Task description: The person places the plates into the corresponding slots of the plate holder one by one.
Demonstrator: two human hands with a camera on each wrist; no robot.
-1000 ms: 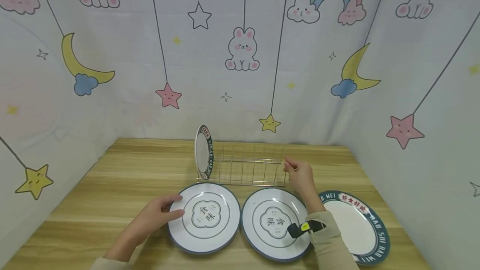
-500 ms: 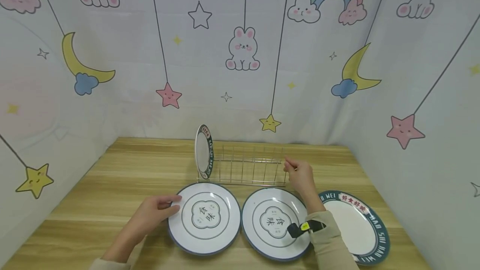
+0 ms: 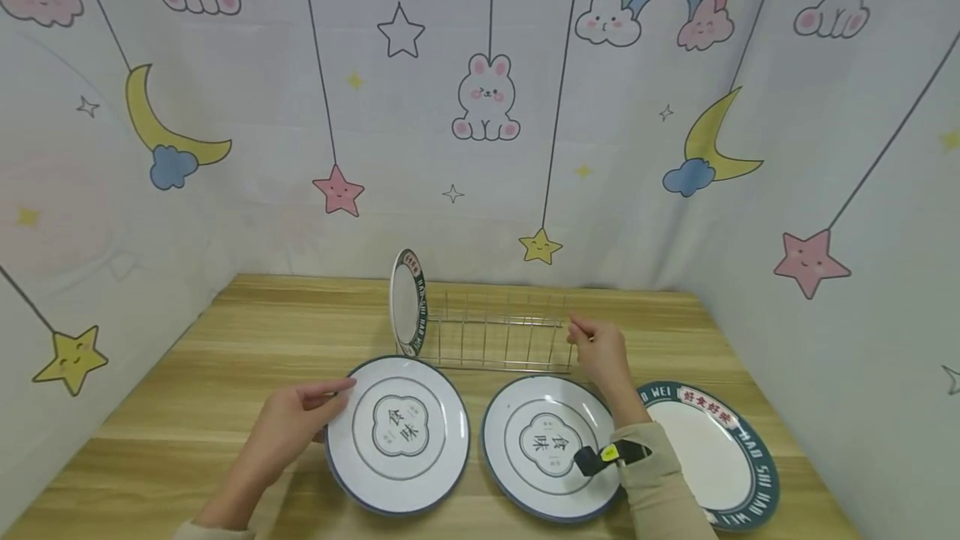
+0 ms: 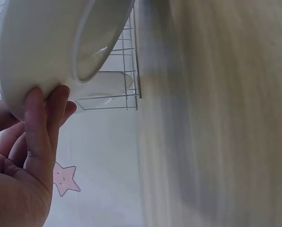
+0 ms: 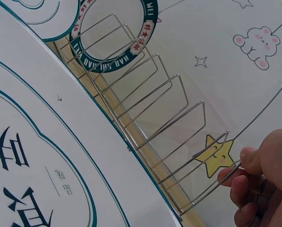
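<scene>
My left hand [image 3: 285, 427] grips the left edge of a white round plate [image 3: 401, 482] with a blue rim and a printed flower-shaped emblem. In the left wrist view, the fingers [image 4: 35, 118] press on the plate's underside, which is tilted up off the wooden table. My right hand [image 3: 603, 352] pinches the right end of a wire dish rack [image 3: 495, 344] between thumb and curled fingers. At the rack's left end, a plate with a dark green lettered rim [image 3: 407, 307] stands upright. A matching blue-rimmed plate [image 3: 536, 394] lies flat beneath my right forearm.
On the right lies a larger plate with a green lettered rim [image 3: 761, 473], partly covered by my right sleeve [image 3: 660, 473]. Behind the wooden table [image 3: 187, 382] hangs a white cloth backdrop [image 3: 420, 140] printed with rabbits, stars and moons.
My left hand has moved slightly left and raised the left blue-rimmed plate off the table, opening a gap to the plate beside it. The right hand stays on the rack.
</scene>
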